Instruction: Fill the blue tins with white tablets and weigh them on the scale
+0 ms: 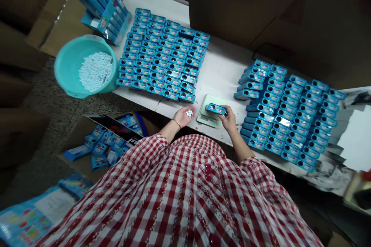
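Note:
My left hand (pixel 182 117) is turned palm up at the table's front edge, its cupped palm holding a few small white tablets (pixel 189 113). Just right of it, my right hand (pixel 228 119) grips one end of a small blue box (pixel 216 109) with a round dark hole in its top. That box is above a pale green kitchen scale (pixel 207 119); whether it touches the scale I cannot tell. Rows of similar blue boxes (pixel 159 61) stand upright to the left, and another block of blue boxes (pixel 290 115) stands to the right, some with white tablets on top.
A turquoise basin (pixel 65 65) of white tablets is at the table's left end, near a display carton (pixel 111 19) of blue packs. Below, a cardboard box (pixel 78 162) contains blue packets. A big brown carton (pixel 246 4) borders the white table's (pixel 223 65) back.

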`<state>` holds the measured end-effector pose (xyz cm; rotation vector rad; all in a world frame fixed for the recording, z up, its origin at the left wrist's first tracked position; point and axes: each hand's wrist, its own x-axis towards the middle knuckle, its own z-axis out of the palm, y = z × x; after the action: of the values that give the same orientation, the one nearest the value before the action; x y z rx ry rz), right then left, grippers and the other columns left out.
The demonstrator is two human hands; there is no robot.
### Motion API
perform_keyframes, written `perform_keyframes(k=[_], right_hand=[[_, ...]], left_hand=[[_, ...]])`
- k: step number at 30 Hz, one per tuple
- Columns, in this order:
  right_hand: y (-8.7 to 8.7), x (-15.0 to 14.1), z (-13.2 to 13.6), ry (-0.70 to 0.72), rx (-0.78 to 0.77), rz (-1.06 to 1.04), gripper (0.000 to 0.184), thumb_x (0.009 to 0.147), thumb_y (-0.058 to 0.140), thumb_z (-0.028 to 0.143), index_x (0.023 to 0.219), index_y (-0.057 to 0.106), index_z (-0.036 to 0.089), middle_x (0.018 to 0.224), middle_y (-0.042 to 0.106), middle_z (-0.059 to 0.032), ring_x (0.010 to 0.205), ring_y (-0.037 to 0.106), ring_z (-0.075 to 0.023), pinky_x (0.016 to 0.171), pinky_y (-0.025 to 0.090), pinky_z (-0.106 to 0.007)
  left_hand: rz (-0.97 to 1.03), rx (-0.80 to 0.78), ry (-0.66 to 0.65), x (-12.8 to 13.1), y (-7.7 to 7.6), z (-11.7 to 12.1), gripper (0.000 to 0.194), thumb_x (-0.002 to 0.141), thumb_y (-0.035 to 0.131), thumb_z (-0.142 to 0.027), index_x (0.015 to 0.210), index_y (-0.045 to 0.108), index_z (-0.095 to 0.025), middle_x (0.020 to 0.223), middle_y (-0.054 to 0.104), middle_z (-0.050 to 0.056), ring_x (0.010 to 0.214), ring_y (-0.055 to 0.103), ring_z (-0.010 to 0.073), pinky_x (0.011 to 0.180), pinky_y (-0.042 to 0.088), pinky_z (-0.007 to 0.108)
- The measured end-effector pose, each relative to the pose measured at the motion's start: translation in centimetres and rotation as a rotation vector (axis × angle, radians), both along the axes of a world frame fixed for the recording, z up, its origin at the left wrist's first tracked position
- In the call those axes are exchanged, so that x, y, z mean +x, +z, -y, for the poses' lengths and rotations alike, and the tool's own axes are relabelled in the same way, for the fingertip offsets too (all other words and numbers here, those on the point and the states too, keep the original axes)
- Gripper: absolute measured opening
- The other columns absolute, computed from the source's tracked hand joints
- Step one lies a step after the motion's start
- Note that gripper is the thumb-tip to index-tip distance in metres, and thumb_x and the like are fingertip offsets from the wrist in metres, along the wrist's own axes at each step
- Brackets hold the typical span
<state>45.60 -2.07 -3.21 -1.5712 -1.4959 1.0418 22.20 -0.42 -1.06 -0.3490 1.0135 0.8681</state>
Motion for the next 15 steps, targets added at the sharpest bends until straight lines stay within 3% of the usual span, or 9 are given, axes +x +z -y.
perform_keyframes(k=[5, 11, 15], right_hand=[[1.4, 2.0, 0.8, 0.015, 0.007, -0.013, 0.071, 0.066, 0.067, 0.043, 0.128, 0.037, 0.026, 0.132, 0.044, -0.0095, 0.118, 0.045, -0.0234, 0.096, 0.039, -0.043], [1.9, 4.6, 1.9, -0.296, 0.035, -0.036, 0.051, 0.074, 0.059, 0.041, 0.121, 0.048, 0.024, 0.117, 0.055, -0.0096, 0.099, 0.057, -0.0207, 0.084, 0.048, -0.042], [1.7, 4.8, 2.1, -0.363, 0.058, -0.032, 0.043, 0.075, 0.057, 0.04, 0.114, 0.054, 0.021, 0.109, 0.06, -0.0092, 0.092, 0.059, -0.0197, 0.083, 0.049, -0.042]], left_hand=[[-0.032, -0.019, 0.003, -1.2, -0.2, 1.1, 0.02, 0.082, 0.046, -0.016, 0.091, 0.062, -0.008, 0.074, 0.065, 0.011, 0.072, 0.063, 0.0155, 0.065, 0.053, 0.026], [-0.06, -0.054, 0.04, -1.9, -0.8, 1.7, 0.019, 0.081, 0.046, -0.014, 0.091, 0.061, -0.007, 0.074, 0.064, 0.011, 0.072, 0.063, 0.0159, 0.065, 0.053, 0.026], [-0.081, -0.073, 0.051, -2.1, -1.1, 1.7, 0.02, 0.081, 0.046, -0.014, 0.093, 0.061, -0.007, 0.075, 0.064, 0.011, 0.072, 0.063, 0.0164, 0.064, 0.054, 0.026]])
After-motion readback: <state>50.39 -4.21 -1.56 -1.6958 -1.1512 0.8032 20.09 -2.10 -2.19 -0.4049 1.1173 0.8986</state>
